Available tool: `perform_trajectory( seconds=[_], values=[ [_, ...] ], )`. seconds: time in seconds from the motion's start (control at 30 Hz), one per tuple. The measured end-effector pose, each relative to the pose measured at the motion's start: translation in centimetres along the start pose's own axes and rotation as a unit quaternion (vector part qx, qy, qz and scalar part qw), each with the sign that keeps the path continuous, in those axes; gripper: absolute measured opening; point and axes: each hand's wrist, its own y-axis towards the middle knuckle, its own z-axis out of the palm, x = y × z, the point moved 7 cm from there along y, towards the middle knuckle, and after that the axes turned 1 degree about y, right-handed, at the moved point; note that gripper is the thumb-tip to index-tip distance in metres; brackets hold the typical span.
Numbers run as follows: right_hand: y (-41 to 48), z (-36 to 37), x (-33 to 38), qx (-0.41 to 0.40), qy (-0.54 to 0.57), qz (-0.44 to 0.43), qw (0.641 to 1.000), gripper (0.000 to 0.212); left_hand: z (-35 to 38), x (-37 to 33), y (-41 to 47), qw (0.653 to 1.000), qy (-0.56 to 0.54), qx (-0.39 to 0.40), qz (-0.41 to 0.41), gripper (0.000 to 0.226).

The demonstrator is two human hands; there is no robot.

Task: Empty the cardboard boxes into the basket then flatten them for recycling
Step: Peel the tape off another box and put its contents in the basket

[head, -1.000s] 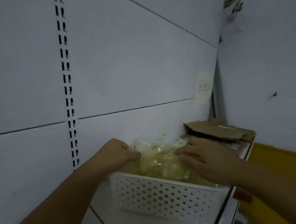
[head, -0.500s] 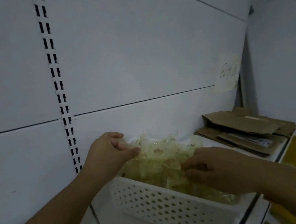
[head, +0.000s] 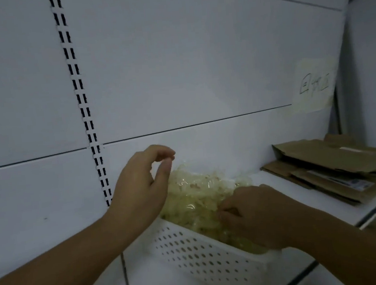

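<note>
Right hand point(head: 253, 214) on packets point(head: 194, 194) in basket point(head: 207, 262)

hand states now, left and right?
Left hand: above the basket, fingers loosely curled, nothing visible in it.
Right hand: fingers curled into the clear packets in the basket, gripping them.

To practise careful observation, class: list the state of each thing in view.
White perforated plastic basket: heaped full.
Clear-wrapped yellow packets: in basket.
Brown cardboard boxes: flattened, stacked on white shelf.
Left hand: above basket, fingertips near thumb; hold unclear.
Right hand: gripping packets.
</note>
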Motion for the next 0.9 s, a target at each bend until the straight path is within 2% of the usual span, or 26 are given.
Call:
perform_trajectory(
  seconds=[0.07,0.13,0.2,0.27,0.4,0.6,0.77,0.83,0.9],
  values=[
    [-0.1,-0.1,0.0,-0.008,0.009,-0.007,1.0,0.038,-0.4,-2.8,-0.8,1.0,-0.007,-0.002,0.027,0.016],
    [-0.2,-0.2,0.1,-0.02,0.002,-0.015,1.0,0.04,1.4,-4.9,-1.5,0.99,0.078,0.106,0.058,0.026],
    [-0.3,-0.3,0.0,-0.041,-0.003,-0.017,0.999,0.041,4.5,-4.4,-2.6,0.946,0.195,0.255,0.04,0.05],
    [-0.6,-0.5,-0.2,-0.064,0.018,-0.005,0.998,0.04,6.0,-3.5,-3.2,0.913,0.246,0.326,0.006,0.066],
    [-1.2,-1.2,-0.9,-0.165,0.066,0.031,0.983,0.043,5.8,-2.7,-2.6,0.918,0.221,0.325,-0.045,0.064],
    [-2.3,-2.4,-1.1,-0.312,0.055,0.05,0.947,0.076,6.0,-2.8,-3.0,0.921,0.213,0.317,-0.081,0.063],
    [-4.3,-4.1,-0.7,-0.471,0.096,-0.018,0.877,0.044,6.0,-2.4,-3.7,0.925,0.192,0.306,-0.114,0.06],
    [-4.5,-4.0,-0.4,-0.467,0.127,-0.061,0.873,0.038,5.9,-2.1,-4.0,0.93,0.166,0.304,-0.126,0.058],
    [-3.8,-3.6,-0.4,-0.416,0.144,-0.074,0.895,0.036,6.0,-1.7,-4.3,0.932,0.13,0.307,-0.14,0.058]
  ],
)
